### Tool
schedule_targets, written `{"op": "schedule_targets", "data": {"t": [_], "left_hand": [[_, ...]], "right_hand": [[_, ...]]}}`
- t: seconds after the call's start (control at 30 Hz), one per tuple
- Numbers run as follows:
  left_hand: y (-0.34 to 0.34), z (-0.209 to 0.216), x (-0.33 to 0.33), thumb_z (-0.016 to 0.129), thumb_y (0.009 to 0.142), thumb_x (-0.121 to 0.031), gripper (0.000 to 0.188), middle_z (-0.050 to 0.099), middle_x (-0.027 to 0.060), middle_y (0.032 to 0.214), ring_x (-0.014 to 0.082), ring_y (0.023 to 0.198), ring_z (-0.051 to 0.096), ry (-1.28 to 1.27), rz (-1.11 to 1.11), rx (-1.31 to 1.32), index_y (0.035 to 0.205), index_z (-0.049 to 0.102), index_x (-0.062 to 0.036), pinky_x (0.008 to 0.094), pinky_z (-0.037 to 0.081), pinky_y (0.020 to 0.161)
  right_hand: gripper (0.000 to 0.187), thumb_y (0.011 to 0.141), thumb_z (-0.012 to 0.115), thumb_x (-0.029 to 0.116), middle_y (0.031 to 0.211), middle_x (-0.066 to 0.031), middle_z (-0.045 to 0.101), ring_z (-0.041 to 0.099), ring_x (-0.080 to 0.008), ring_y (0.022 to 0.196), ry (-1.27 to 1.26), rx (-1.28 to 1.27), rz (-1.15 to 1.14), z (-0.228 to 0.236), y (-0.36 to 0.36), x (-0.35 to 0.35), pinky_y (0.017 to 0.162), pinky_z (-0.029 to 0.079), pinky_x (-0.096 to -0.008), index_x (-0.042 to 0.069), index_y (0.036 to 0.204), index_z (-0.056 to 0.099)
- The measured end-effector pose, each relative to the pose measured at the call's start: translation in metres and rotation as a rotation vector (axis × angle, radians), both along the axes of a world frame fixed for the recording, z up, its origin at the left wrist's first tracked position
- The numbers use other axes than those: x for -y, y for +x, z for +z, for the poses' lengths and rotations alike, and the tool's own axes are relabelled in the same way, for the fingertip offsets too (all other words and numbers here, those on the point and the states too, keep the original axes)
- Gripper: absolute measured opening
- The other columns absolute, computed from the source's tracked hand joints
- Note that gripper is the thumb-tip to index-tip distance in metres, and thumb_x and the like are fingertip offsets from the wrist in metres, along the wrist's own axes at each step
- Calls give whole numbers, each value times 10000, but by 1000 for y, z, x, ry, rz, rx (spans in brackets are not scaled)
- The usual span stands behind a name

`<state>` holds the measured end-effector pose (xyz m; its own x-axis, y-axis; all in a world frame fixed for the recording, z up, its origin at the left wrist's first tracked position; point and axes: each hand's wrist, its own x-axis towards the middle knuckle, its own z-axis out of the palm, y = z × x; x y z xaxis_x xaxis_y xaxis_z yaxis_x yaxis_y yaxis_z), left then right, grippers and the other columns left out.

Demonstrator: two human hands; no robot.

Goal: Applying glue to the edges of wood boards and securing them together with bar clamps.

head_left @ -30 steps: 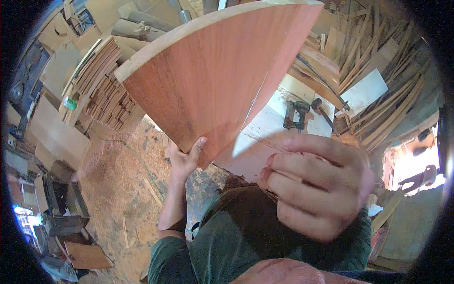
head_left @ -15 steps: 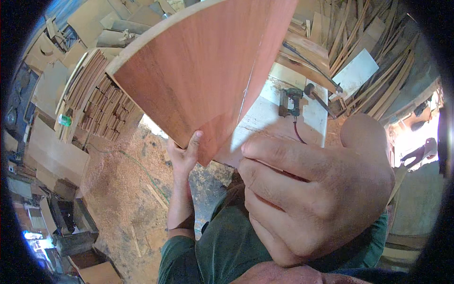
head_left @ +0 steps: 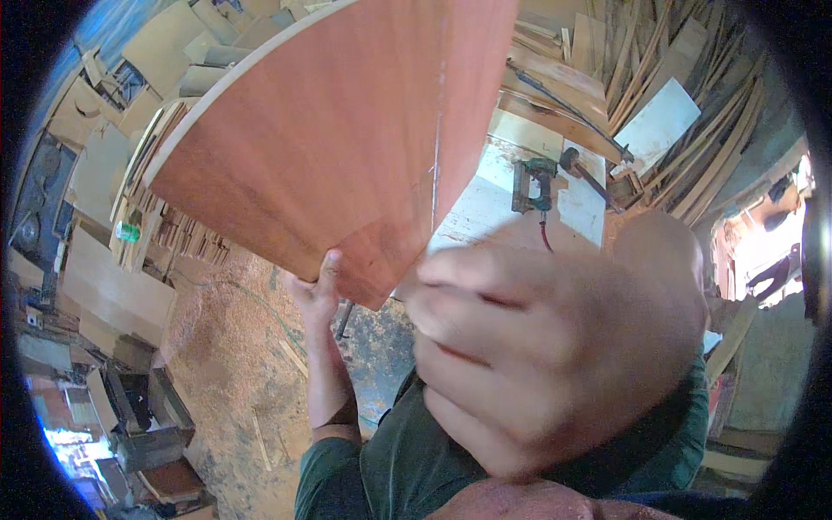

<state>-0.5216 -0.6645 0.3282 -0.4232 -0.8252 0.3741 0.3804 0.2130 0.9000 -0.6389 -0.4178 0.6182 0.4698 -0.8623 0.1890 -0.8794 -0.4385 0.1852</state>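
A long reddish-brown wooden board [head_left: 321, 156] is raised in front of me, its near end low and its far end running out of the top of the picture. My left hand [head_left: 318, 293] grips the near end from the left, thumb lying on the broad face and fingers hidden behind. Close to the camera, my right hand [head_left: 555, 347] is curled with its fingers drawn together, blurred by motion. Its fingertips are beside the board's lower right edge; whether they touch it, or what they hold, is hidden.
Beyond the board, a white-topped worktable [head_left: 472, 204] bears a nail gun [head_left: 535, 185] with a red hose and a hammer [head_left: 589, 178]. A metal bar clamp [head_left: 568, 108] lies farther back. Stacked wood strips [head_left: 186, 238] stand left; long offcuts [head_left: 685, 95] lean at right. Sawdust covers the floor [head_left: 234, 321].
The board's near part has swung left and tilted, and my left hand has moved slightly left with it. My right hand has shifted a little left, still curled, and is now blurred.
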Motion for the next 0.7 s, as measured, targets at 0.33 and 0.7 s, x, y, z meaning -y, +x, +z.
{"op": "schedule_targets", "data": {"t": [0.33, 0.7], "left_hand": [[2, 18, -7, 766, 854, -195, 410, 658, 110, 1111, 195, 1030, 597, -239, 175, 111, 1141, 616, 56, 338, 462, 907], [8, -23, -13, 766, 852, -201, 406, 599, 111, 1219, 200, 1100, 559, -96, 225, 220, 1131, 618, 54, 348, 439, 954]], "right_hand": [[805, 654, 866, 212, 1357, -182, 509, 458, -320, 1290, -386, 341, -318, 15, -218, 100, 1085, 387, -413, 59, 1351, 494], [585, 723, 861, 303, 1109, -58, 611, 542, -164, 1052, -426, 603, -83, -17, -273, 176, 917, 428, -311, 51, 1189, 612]]}}
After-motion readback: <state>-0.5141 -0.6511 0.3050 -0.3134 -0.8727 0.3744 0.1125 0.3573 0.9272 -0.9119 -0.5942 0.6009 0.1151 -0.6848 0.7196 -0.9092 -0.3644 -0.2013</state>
